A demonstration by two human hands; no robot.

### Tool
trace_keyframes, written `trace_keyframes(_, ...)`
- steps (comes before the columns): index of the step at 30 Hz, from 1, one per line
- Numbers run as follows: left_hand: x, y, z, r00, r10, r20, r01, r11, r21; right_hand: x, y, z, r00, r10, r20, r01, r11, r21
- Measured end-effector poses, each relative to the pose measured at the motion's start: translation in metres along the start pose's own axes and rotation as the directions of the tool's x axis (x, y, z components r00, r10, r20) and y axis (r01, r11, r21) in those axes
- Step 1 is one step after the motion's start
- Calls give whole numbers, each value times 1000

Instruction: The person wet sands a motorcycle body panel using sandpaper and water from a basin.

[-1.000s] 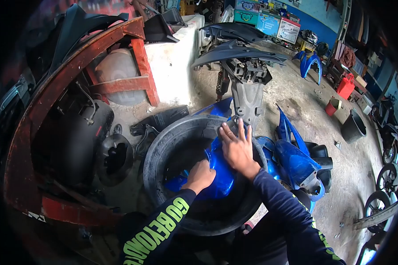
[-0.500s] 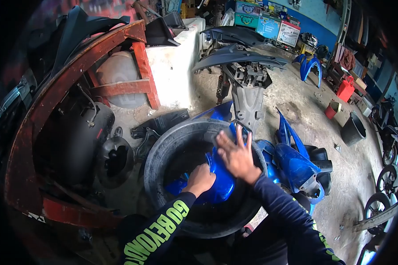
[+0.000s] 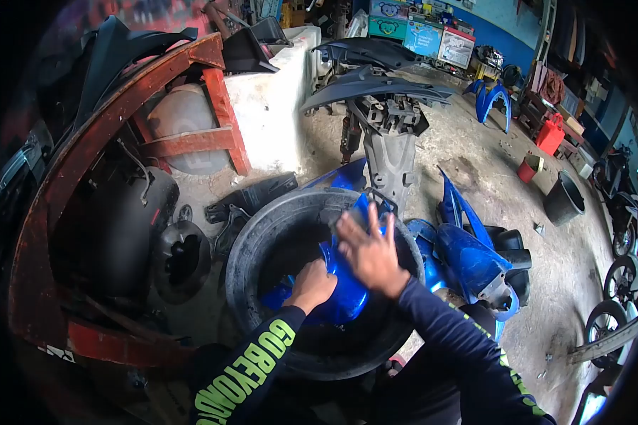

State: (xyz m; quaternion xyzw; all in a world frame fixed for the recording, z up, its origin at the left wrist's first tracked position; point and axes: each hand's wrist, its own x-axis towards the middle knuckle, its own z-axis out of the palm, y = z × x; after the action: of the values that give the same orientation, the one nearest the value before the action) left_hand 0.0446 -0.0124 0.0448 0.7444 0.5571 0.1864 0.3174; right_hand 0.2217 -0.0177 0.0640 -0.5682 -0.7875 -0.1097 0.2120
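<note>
Inside the black tub [image 3: 242, 265], a blue panel [image 3: 347, 301] is gripped at its edge by the curled fingers of the left hand [image 3: 313, 285]. The right hand [image 3: 372, 256] is held over it, fingers spread; whether it is touched cannot be told. Blue fairings [image 3: 471, 258] are seen beside the tub, a red jerrycan [image 3: 550, 136] farther off.

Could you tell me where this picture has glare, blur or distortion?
Head view: right hand slightly blurred; head view: white block nearly washed out by light; head view: black corners, and the red frame looks bowed, probably lens distortion.
</note>
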Motion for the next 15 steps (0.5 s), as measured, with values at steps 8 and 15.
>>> trace_keyframes(8,1,-4,2,1000,-9,-26,9,1000,-8,4,5,-5,998,-59,4,59,998,-27)
trace_keyframes(15,1,0,-5,1000,16,-25,-18,996,-92,-4,-4,-15,996,-4,92,3,1000,15)
